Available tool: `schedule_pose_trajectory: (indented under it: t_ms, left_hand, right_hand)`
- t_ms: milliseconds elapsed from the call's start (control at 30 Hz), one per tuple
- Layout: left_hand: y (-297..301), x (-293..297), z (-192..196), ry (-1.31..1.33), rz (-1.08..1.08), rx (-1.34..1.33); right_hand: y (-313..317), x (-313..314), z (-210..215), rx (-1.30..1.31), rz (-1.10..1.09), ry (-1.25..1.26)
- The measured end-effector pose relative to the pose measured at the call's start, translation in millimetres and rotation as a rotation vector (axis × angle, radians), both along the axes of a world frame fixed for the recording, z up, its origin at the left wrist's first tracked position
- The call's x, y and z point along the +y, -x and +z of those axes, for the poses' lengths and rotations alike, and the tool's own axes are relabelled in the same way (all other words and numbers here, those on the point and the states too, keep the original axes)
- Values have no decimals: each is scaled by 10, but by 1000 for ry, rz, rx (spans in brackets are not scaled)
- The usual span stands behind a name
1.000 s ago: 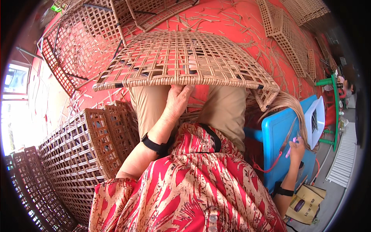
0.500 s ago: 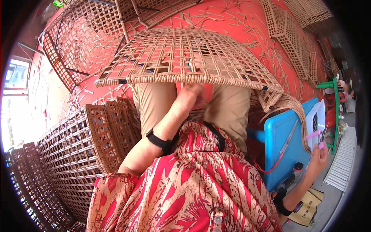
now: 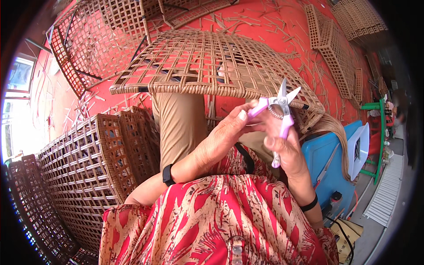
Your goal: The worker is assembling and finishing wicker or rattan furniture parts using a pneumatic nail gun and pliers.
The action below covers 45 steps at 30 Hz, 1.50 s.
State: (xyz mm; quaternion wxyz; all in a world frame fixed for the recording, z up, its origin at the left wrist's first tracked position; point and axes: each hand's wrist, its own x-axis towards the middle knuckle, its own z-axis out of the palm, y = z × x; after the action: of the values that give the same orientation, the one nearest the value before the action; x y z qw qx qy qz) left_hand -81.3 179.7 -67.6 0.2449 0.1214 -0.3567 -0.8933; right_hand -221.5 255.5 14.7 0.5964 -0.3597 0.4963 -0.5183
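Observation:
My right hand holds a pair of pruning shears with pink-purple handles and a coiled spring. Their short silver blades are spread and point up. My left hand is closed at the end of the left handle, thumb in front; its other fingers are partly hidden and blurred. Just beyond the shears, a woven rattan-like panel lies across my knees, with a wrapped near edge and an open grid. Long loose strands hang in a bundle from its right corner.
A blue plastic stool stands at my right, with a white basket beside it. Woven basket frames are stacked at my left. More woven pieces lie farther off. Cut strips litter the red floor.
My right hand has brought the shears from beside the stool to in front of me. My left hand has moved from under the panel's edge to the shears' handle.

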Motion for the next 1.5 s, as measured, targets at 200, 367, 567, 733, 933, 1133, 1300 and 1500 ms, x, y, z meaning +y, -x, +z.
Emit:
schedule_pose_trajectory:
  t_ms: [200, 367, 567, 733, 933, 1133, 1300, 1500]
  left_hand:
    - [-140, -261, 117, 595, -6, -305]
    - [-323, -993, 470, 1296, 266, -560]
    - [-182, -1254, 476, 1673, 59, -505]
    - [-463, -732, 568, 1114, -127, -614]
    - [-472, -612, 649, 1053, 149, -697]
    - [-178, -1353, 603, 1529, -181, -559]
    - [-49, -1581, 677, 1707, -566, -562]
    - [159, -1743, 645, 1598, -808, -585]
  right_hand:
    - [-4, 6, -94, -30, -103, 7]
    - [228, -12, 71, 205, -36, -144]
    - [330, -32, 14, 797, 352, -280]
    - [243, 111, -272, 1108, 257, -139]
    - [432, 100, -47, 801, 288, -287]
    - [693, -191, 139, 365, 383, -360]
    - [670, -267, 152, 208, 420, -378]
    - [627, -299, 97, 126, 469, -419]
